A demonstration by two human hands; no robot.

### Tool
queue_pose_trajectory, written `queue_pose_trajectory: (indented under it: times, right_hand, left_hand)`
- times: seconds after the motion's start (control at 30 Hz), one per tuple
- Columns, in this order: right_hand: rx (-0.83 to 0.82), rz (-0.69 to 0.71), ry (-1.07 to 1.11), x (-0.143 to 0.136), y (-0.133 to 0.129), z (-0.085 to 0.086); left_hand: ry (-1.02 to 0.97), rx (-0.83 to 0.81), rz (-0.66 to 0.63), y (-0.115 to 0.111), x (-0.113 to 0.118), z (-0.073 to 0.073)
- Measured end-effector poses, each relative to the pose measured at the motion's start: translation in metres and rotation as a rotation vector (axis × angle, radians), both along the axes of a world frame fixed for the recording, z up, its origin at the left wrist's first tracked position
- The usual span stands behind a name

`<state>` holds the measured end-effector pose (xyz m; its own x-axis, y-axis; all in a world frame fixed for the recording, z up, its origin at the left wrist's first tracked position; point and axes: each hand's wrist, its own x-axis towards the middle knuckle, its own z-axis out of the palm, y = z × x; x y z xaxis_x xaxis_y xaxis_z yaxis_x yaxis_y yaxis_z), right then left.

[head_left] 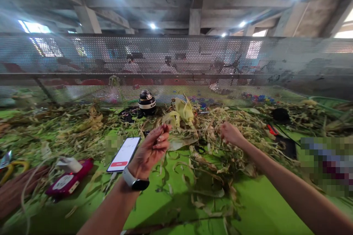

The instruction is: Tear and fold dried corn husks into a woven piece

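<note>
The left hand (151,148) and right hand (230,134) held a strand (202,130) stretched between them, fingers pinched on its ends. Beyond, among scraps (220,161) on the counter (256,202), the husk piece (185,112) appeared partly shaped; no knot was discernible.

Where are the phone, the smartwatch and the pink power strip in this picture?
Phone (124,154): head view; the point lies on the middle of its lit screen.
Smartwatch (140,184): head view; on its dark face.
Pink power strip (62,182): head view; on the white label on its top.
</note>
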<state>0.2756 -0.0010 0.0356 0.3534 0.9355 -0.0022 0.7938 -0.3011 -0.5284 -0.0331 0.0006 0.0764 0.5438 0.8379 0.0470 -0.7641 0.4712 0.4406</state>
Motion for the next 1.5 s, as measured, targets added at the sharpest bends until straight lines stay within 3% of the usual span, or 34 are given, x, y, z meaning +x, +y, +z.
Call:
queue_pose_trajectory:
  times: [0.23, 0.53, 0.67, 0.8, 0.93, 0.97, 1.0, 1.1, 1.23, 1.4, 1.5]
  right_hand:
    - [-0.111, -0.138, -0.405, 0.029, -0.007, -0.007]
    - [-0.166, -0.139, -0.494, 0.031, -0.002, -0.011]
    - [-0.117, -0.124, -0.436, 0.023, -0.002, -0.004]
    - [0.047, -0.067, -0.342, -0.003, -0.005, 0.016]
    - [0.255, 0.200, -0.179, -0.050, -0.013, 0.035]
    - [0.288, 0.312, -0.095, -0.062, -0.015, 0.037]
    - [0.338, 0.477, 0.128, -0.072, -0.016, 0.038]
    - [0.394, 0.629, 0.415, -0.092, -0.016, 0.036]
    - [0.377, 0.614, 0.535, -0.097, -0.008, 0.029]
    - [0.011, 0.522, 1.177, -0.092, -0.006, 0.027]
    - [0.094, 0.403, 1.350, -0.091, -0.008, 0.029]
  left_hand:
    - [-0.037, -0.032, 0.058, 0.001, -0.006, 0.011]
    - [-0.091, 0.002, 0.194, 0.007, -0.024, 0.030]
    - [0.122, 0.080, 0.247, 0.013, -0.018, 0.017]
    - [0.404, 0.152, 0.228, 0.016, 0.002, -0.001]
    - [0.458, 0.187, 0.182, 0.013, 0.020, -0.006]
    - [0.467, 0.199, 0.168, 0.012, 0.023, -0.005]
    - [0.480, 0.210, 0.160, 0.011, 0.025, -0.005]
    - [0.554, 0.231, 0.145, 0.010, 0.028, -0.006]
    - [0.629, 0.225, 0.142, 0.016, 0.030, -0.018]
    - [0.686, 0.161, 0.134, 0.028, 0.031, -0.035]
    - [0.712, 0.148, 0.120, 0.034, 0.030, -0.038]
